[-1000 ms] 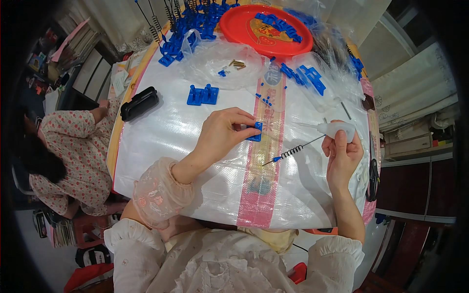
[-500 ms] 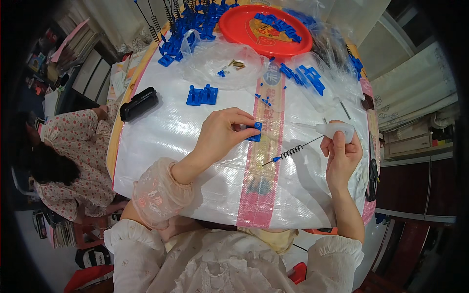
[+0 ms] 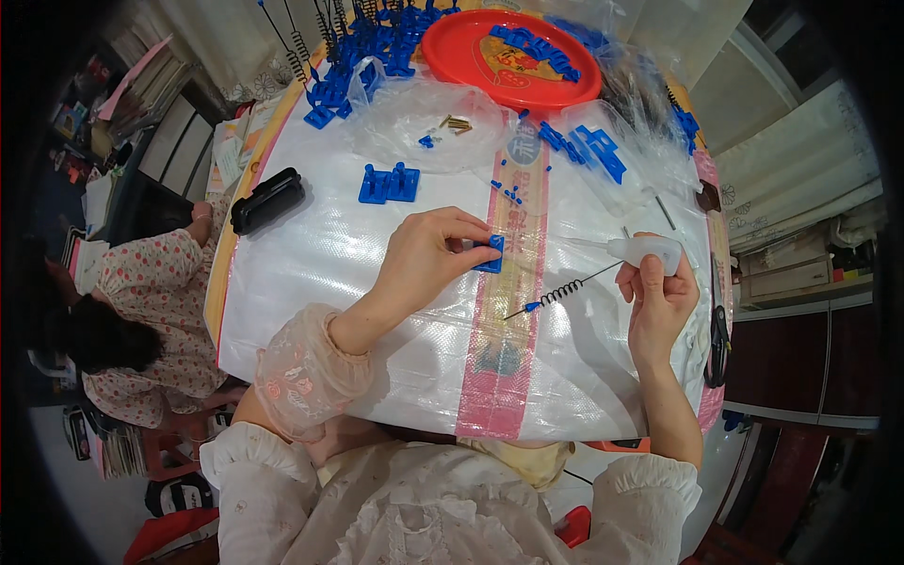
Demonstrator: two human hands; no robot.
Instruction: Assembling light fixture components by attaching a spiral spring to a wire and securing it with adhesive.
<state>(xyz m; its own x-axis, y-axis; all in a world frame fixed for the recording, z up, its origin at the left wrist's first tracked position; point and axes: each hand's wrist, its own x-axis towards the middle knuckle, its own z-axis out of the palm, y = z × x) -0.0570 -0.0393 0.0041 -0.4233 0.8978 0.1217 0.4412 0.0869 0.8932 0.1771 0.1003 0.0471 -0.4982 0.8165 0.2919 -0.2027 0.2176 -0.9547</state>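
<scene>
My left hand [image 3: 419, 254] pinches a small blue plastic base [image 3: 493, 256] against the table; its fingertips cover part of it. In my right hand [image 3: 659, 306] is a white squeeze bottle [image 3: 628, 249], its long thin nozzle pointing left toward the blue base, with a gap I cannot judge. The same hand also holds a thin black wire with a coiled spring [image 3: 562, 292] and a blue bead near its lower end. Two similar blue bases with upright posts [image 3: 389, 183] stand beyond my left hand. Several tiny blue pieces [image 3: 508, 193] lie past the held base.
A red round tray [image 3: 461, 61] with blue parts is at the back. Nearby are plastic bags holding brass pins [image 3: 458, 124] and blue strips [image 3: 598, 153]. A black case [image 3: 267, 201] lies left, scissors [image 3: 719, 344] at the right edge. Another person [image 3: 160, 311] sits at left.
My hands and what they hold have stayed almost still. The person on the left has shifted, with the head lower and an arm moved.
</scene>
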